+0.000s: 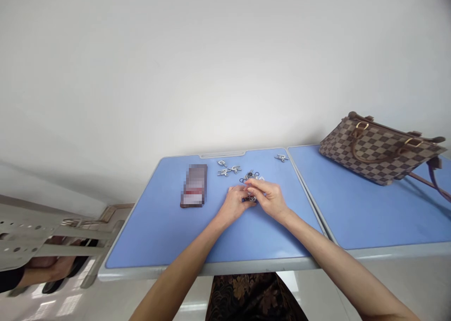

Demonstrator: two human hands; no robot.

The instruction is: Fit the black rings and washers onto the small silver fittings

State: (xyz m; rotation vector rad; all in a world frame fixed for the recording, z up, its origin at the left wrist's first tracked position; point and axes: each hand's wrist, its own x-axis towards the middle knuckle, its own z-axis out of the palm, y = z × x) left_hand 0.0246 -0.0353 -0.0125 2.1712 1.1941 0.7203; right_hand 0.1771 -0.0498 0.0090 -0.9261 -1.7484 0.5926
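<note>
Left hand (234,204) and right hand (268,200) are both pinched in tight on a small metal clip (251,198) near the middle of the blue table (158,236), with more loose clips (225,169) just beyond them.

One left hand (233,204) and one right hand (268,200); four loose metal clasps (234,169) beyond them; one pixelated flat object (193,186) to their left; one checkered handbag (378,151) to their right.
</note>
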